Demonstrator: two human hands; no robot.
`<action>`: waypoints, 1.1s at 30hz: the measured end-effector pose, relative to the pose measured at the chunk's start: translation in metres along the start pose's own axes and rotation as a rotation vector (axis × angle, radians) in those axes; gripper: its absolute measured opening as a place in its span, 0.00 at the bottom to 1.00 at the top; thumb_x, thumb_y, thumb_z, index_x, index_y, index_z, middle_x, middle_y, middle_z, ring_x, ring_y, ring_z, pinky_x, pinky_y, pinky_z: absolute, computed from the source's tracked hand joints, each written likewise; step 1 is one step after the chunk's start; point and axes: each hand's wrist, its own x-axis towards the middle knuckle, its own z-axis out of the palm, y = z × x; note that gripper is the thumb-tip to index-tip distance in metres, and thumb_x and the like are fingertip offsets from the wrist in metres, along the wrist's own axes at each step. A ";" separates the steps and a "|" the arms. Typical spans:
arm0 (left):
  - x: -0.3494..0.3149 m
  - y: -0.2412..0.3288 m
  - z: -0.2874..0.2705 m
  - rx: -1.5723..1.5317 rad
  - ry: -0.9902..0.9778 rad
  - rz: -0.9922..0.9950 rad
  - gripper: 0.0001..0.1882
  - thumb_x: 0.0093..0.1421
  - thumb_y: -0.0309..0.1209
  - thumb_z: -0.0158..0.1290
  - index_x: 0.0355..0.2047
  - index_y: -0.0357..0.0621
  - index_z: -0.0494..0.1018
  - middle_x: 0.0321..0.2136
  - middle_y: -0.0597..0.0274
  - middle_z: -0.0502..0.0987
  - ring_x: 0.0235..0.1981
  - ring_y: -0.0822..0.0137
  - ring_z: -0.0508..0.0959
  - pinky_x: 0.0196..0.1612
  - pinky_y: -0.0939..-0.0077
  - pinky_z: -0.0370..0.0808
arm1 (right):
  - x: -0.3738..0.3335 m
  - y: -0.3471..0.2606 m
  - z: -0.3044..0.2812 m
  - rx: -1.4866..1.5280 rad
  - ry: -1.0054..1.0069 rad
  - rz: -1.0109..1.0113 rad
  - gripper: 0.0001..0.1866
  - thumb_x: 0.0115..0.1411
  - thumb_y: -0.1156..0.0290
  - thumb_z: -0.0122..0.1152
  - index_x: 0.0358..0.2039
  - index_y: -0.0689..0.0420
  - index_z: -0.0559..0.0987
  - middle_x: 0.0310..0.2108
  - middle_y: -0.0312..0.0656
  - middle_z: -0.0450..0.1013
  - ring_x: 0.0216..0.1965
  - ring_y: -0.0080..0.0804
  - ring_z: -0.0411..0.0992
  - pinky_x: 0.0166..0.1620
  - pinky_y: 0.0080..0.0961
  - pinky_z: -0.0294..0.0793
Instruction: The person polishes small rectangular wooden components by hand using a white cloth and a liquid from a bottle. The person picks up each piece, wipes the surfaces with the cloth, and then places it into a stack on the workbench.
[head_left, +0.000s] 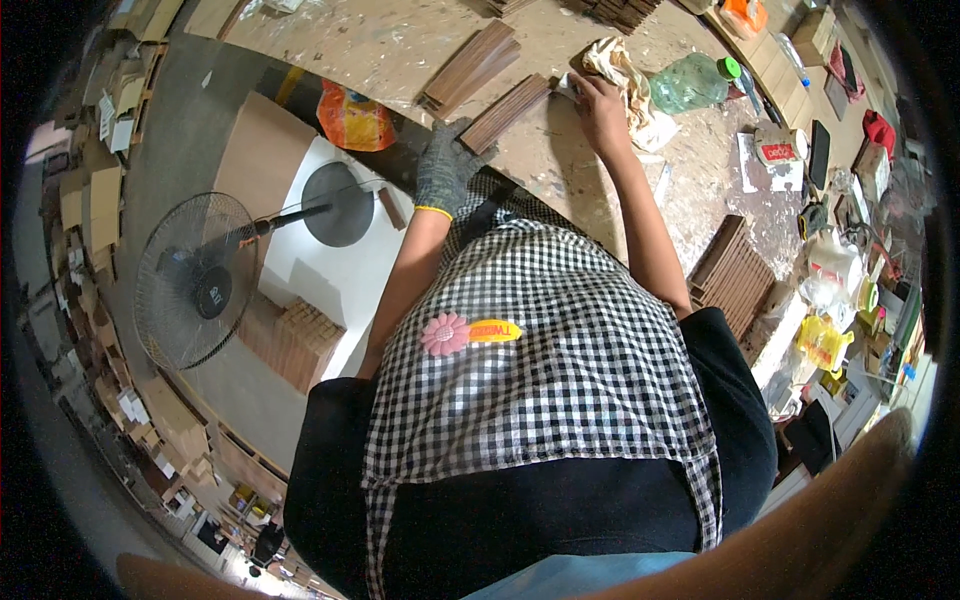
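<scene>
My left hand point(447, 165), in a grey knit glove with a yellow cuff, is closed on the near end of a small stack of brown wooden strips point(507, 113) at the workbench edge. Beyond the far end of that stack is my bare right hand point(603, 112), its fingers pinched on a small white wad point(567, 86), cloth or paper, I cannot tell which. Just right of it lies a crumpled cream cloth point(622, 75). Another bundle of brown strips point(470, 68) rests farther back on the bench.
A green-capped plastic bottle point(690, 83) lies right of the cloth on the stained workbench point(575, 200). More strips point(733, 275) are stacked at the right. Left of the bench stand a fan point(205, 285) and an orange bag point(355, 117); a block stack point(305, 340) sits lower.
</scene>
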 end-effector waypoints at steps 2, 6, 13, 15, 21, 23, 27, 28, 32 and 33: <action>-0.004 0.000 -0.002 -0.001 -0.009 0.018 0.33 0.73 0.50 0.34 0.62 0.30 0.60 0.56 0.39 0.68 0.55 0.47 0.72 0.58 0.54 0.74 | 0.003 -0.012 -0.011 0.025 -0.030 0.073 0.26 0.57 0.81 0.58 0.57 0.54 0.76 0.52 0.52 0.73 0.53 0.51 0.71 0.57 0.39 0.71; -0.007 -0.007 -0.006 0.074 -0.057 0.093 0.29 0.70 0.42 0.46 0.59 0.27 0.62 0.54 0.39 0.70 0.54 0.46 0.73 0.57 0.52 0.75 | 0.005 -0.021 -0.020 0.404 -0.002 0.335 0.20 0.64 0.75 0.58 0.57 0.52 0.76 0.51 0.50 0.75 0.48 0.44 0.76 0.51 0.34 0.74; -0.009 0.000 -0.004 0.989 -0.073 0.403 0.28 0.53 0.22 0.61 0.56 0.32 0.71 0.48 0.48 0.78 0.48 0.57 0.79 0.53 0.71 0.76 | -0.011 -0.013 -0.026 0.811 0.053 0.397 0.19 0.70 0.70 0.53 0.59 0.63 0.73 0.52 0.44 0.75 0.48 0.29 0.75 0.51 0.25 0.75; -0.007 0.003 -0.003 1.310 -0.159 0.606 0.29 0.52 0.26 0.63 0.55 0.34 0.72 0.49 0.50 0.79 0.49 0.56 0.79 0.55 0.69 0.74 | -0.017 -0.009 -0.031 0.850 0.044 0.435 0.19 0.70 0.70 0.54 0.59 0.62 0.73 0.53 0.44 0.75 0.48 0.28 0.74 0.51 0.26 0.75; 0.008 0.003 -0.003 1.777 -0.193 0.890 0.22 0.58 0.29 0.60 0.52 0.33 0.73 0.48 0.49 0.77 0.52 0.55 0.77 0.55 0.66 0.75 | -0.039 -0.004 -0.036 0.862 0.056 0.462 0.20 0.69 0.70 0.56 0.60 0.61 0.72 0.54 0.45 0.74 0.51 0.30 0.74 0.53 0.27 0.76; 0.010 -0.004 -0.006 1.017 -0.212 0.554 0.21 0.60 0.29 0.58 0.53 0.33 0.72 0.49 0.50 0.77 0.51 0.57 0.77 0.53 0.65 0.76 | -0.042 -0.022 -0.038 0.857 0.063 0.431 0.20 0.67 0.73 0.58 0.59 0.60 0.73 0.52 0.44 0.75 0.50 0.30 0.75 0.51 0.26 0.76; 0.016 -0.004 0.004 0.374 -0.110 0.151 0.20 0.67 0.28 0.50 0.58 0.34 0.68 0.52 0.54 0.75 0.50 0.62 0.77 0.50 0.67 0.79 | -0.051 -0.057 -0.030 0.451 0.053 0.196 0.25 0.58 0.73 0.67 0.57 0.55 0.75 0.47 0.45 0.76 0.44 0.34 0.77 0.47 0.29 0.79; 0.022 -0.005 -0.004 0.371 -0.107 0.155 0.20 0.67 0.28 0.50 0.58 0.34 0.68 0.52 0.54 0.75 0.50 0.62 0.77 0.50 0.67 0.79 | -0.050 -0.074 -0.033 0.380 0.001 0.166 0.24 0.57 0.72 0.67 0.56 0.54 0.76 0.47 0.45 0.75 0.44 0.37 0.77 0.46 0.31 0.79; 0.026 -0.012 -0.016 0.432 -0.250 0.275 0.22 0.66 0.26 0.51 0.59 0.34 0.66 0.53 0.54 0.73 0.49 0.63 0.77 0.52 0.70 0.78 | -0.040 -0.064 -0.023 0.331 0.105 0.060 0.22 0.58 0.71 0.64 0.54 0.56 0.76 0.44 0.49 0.75 0.42 0.44 0.76 0.44 0.34 0.76; 0.018 -0.014 -0.008 0.336 -0.220 0.260 0.23 0.64 0.24 0.53 0.59 0.34 0.67 0.53 0.53 0.74 0.49 0.63 0.77 0.52 0.70 0.78 | -0.037 -0.055 -0.024 0.368 0.110 0.169 0.21 0.59 0.71 0.63 0.53 0.57 0.77 0.44 0.49 0.75 0.43 0.44 0.76 0.45 0.35 0.76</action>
